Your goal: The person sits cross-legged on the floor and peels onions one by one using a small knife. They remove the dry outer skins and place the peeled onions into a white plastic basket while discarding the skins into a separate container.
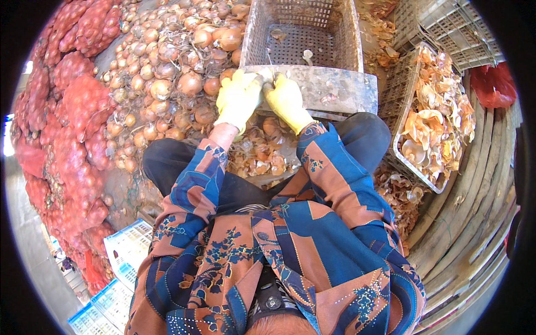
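My left hand (238, 99), in a yellow work glove, is curled at the near left corner of a plastic crate (361, 42). Beside it, almost touching, my right hand (286, 99) wears a matching glove with a grey, dirty thumb tip. The fingers of both hands meet over the left end of a worn flat board (335, 90) that lies across the crate's near end. Something small and pale shows between the fingertips, too hidden to name. Inside the crate are a small whitish onion piece (307, 55) and a scrap of skin (277, 34).
Loose onions (190, 83) spread in a heap at left, with red mesh sacks of onions (83, 104) beyond. Onion skins (435, 117) fill a tilted crate at right, near stacked crates (460, 31) and wooden poles (473, 176). White crates (127, 243) stand at lower left.
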A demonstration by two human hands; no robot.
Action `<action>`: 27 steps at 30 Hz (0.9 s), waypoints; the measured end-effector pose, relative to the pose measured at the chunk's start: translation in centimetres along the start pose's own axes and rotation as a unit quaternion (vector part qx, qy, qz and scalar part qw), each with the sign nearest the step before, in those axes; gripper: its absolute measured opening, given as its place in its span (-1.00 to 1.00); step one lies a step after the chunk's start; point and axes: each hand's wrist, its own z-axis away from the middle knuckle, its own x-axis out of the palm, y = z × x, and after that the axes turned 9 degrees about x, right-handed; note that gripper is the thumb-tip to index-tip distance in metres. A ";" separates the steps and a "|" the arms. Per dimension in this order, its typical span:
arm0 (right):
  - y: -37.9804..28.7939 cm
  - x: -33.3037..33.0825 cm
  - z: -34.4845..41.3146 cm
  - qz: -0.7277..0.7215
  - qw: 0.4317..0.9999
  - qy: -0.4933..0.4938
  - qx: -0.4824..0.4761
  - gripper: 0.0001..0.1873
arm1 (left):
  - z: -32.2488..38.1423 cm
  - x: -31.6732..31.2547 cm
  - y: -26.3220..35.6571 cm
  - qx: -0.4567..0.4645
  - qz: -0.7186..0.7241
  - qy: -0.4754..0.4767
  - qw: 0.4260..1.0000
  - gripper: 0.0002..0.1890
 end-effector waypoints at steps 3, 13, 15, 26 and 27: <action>0.8 0.4 -0.6 0.018 1.000 -0.010 0.011 -0.72 | 0.2 -0.5 0.5 0.041 0.032 -0.031 0.998 -0.45; 0.6 -0.4 -2.4 -0.125 0.984 -0.069 0.104 -0.76 | -0.1 0.5 -6.0 -0.002 0.512 -0.044 0.858 -0.55; -0.5 -1.3 -2.0 -0.115 0.983 -0.104 0.099 -0.76 | 0.4 0.5 -6.4 -0.041 0.589 -0.035 0.806 -0.53; -9.6 -6.8 0.8 0.124 0.972 0.067 -0.188 -0.80 | 4.3 -1.6 -3.9 -0.169 0.877 -0.041 0.449 -0.33; -10.5 -6.9 0.9 0.109 0.973 0.068 -0.192 -0.80 | 4.8 -1.6 -3.5 -0.134 0.912 -0.066 0.383 -0.28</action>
